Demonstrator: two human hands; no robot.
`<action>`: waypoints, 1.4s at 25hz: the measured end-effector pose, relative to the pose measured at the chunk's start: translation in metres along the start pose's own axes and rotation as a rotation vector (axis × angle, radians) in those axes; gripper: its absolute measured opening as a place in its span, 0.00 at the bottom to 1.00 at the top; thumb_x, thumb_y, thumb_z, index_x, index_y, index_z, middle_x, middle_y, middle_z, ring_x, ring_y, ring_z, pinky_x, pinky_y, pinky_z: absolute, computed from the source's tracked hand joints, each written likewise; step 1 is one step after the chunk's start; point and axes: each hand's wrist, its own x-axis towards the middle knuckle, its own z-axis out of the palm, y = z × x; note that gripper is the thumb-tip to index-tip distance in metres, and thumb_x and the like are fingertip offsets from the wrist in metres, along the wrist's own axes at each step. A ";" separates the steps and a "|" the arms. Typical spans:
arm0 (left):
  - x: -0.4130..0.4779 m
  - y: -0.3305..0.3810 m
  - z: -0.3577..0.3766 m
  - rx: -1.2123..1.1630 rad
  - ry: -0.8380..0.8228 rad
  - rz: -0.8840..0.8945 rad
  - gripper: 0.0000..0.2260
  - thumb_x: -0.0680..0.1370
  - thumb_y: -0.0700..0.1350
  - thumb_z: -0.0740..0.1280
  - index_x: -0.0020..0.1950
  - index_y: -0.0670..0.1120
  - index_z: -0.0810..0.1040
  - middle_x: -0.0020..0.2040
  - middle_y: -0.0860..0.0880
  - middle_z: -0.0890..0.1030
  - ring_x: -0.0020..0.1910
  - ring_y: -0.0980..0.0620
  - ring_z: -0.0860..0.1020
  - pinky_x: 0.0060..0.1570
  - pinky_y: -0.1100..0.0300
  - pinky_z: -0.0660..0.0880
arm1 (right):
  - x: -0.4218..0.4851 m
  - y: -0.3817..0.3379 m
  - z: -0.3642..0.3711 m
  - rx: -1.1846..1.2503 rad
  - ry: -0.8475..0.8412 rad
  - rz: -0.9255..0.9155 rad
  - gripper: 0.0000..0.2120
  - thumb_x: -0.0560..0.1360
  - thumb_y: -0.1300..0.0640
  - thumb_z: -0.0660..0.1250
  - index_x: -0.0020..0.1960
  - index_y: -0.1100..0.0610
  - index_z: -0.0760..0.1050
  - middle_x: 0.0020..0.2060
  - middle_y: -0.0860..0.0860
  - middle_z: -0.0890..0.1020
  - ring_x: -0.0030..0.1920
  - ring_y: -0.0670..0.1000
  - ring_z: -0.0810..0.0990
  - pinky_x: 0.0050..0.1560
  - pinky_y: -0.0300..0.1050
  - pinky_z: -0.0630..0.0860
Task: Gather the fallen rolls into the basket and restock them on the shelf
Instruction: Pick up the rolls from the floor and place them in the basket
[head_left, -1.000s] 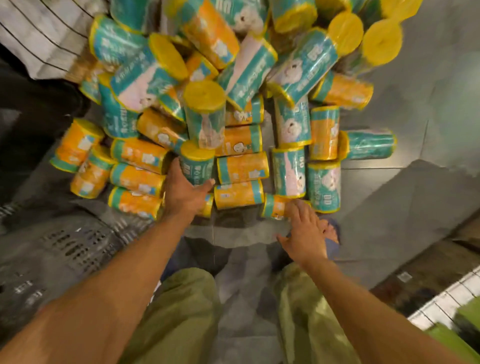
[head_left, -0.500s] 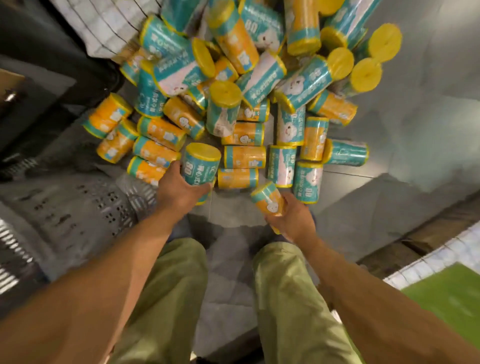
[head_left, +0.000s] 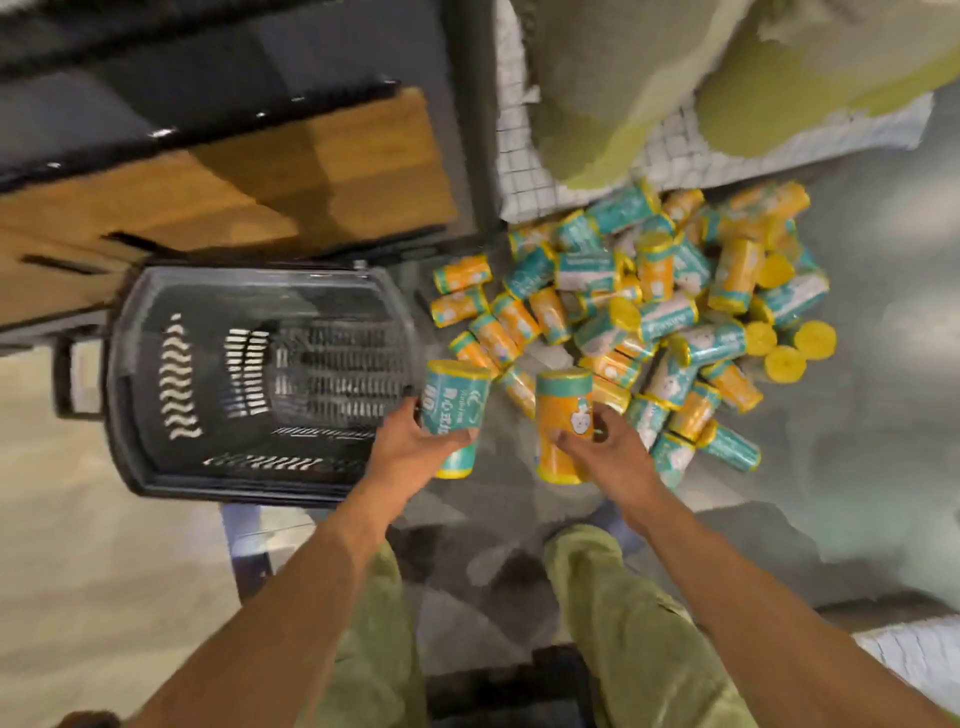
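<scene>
A heap of fallen rolls (head_left: 654, 312), teal and orange with yellow ends, lies on the grey floor to the right. My left hand (head_left: 410, 447) grips a teal roll (head_left: 453, 400), held upright just past the right rim of the black plastic basket (head_left: 130, 374). My right hand (head_left: 608, 457) holds an orange roll (head_left: 563, 415) upright beside it, above the floor and in front of the heap. The basket stands on the floor at the left, and I see no rolls inside it.
A wooden shelf board (head_left: 270, 187) with a dark frame runs behind the basket. A white wire grid (head_left: 524, 171) stands behind the heap. My legs in green trousers (head_left: 623, 634) are at the bottom, with a dark post (head_left: 249, 545) by the basket.
Both hands have lifted their rolls off the heap and carried them left toward the basket. The view has swung left, bringing the basket and the shelf into sight.
</scene>
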 end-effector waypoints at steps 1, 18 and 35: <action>0.005 -0.012 -0.023 -0.036 0.028 -0.021 0.30 0.55 0.61 0.79 0.53 0.51 0.80 0.48 0.54 0.86 0.46 0.54 0.85 0.50 0.50 0.83 | -0.003 -0.012 0.027 0.010 -0.025 -0.011 0.17 0.72 0.54 0.79 0.58 0.51 0.78 0.45 0.44 0.83 0.41 0.37 0.81 0.38 0.32 0.77; 0.344 -0.255 -0.235 0.130 0.188 -0.084 0.23 0.65 0.56 0.81 0.56 0.47 0.83 0.48 0.51 0.85 0.42 0.53 0.84 0.42 0.59 0.81 | 0.228 0.018 0.488 -0.061 -0.007 0.178 0.26 0.70 0.49 0.80 0.63 0.59 0.78 0.57 0.56 0.85 0.56 0.56 0.84 0.59 0.53 0.81; 0.269 -0.162 -0.235 0.306 0.180 0.230 0.15 0.76 0.40 0.71 0.62 0.44 0.80 0.59 0.44 0.84 0.57 0.47 0.81 0.59 0.57 0.75 | 0.130 -0.033 0.416 0.035 -0.031 -0.062 0.14 0.77 0.69 0.70 0.61 0.64 0.75 0.55 0.56 0.77 0.51 0.50 0.78 0.52 0.38 0.79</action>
